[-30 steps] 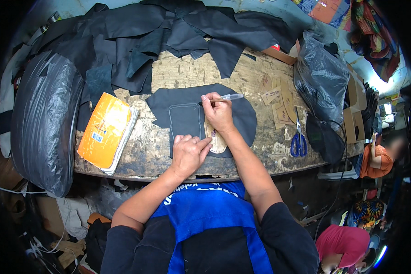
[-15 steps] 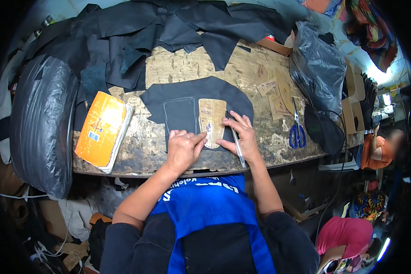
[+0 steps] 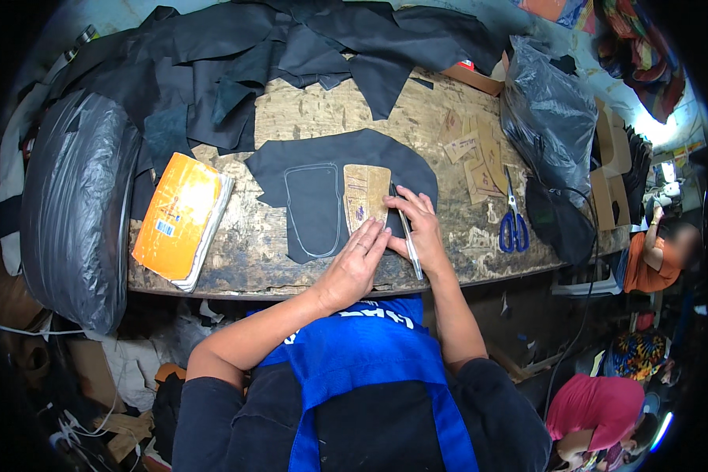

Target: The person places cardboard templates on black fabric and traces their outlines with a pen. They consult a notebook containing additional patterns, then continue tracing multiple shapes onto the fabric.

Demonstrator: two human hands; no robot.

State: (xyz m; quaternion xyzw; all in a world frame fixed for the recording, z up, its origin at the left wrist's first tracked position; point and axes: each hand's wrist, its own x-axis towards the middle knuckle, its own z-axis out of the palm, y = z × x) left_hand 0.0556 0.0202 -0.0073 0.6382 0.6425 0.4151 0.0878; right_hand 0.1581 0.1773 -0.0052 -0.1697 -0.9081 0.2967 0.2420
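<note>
A black piece of leather (image 3: 330, 145) lies on the workbench in front of me. On its right part rests a tan cardboard template (image 3: 366, 193) with handwritten marks. Left of the template, a rounded outline (image 3: 313, 220) is drawn on the leather in a pale line. My left hand (image 3: 350, 267) lies over the template's lower end, fingers stretched out and close together, holding nothing. A slim silver pen (image 3: 407, 236) is in my right hand (image 3: 422, 232), whose fingers are bent along the template's right edge. The template's lower end is hidden under my hands.
An orange-covered thick book (image 3: 177, 216) lies at the left, beside a large plastic-wrapped bundle (image 3: 79, 212). Blue-handled scissors (image 3: 513, 228) and cardboard patterns (image 3: 480, 161) lie to the right. Dark leather sheets (image 3: 228, 47) heap along the back. Other people sit at the far right.
My left hand has slid right and flattened over the template's lower end, uncovering the bottom of the drawn outline. My right hand stays beside the template with the pen.
</note>
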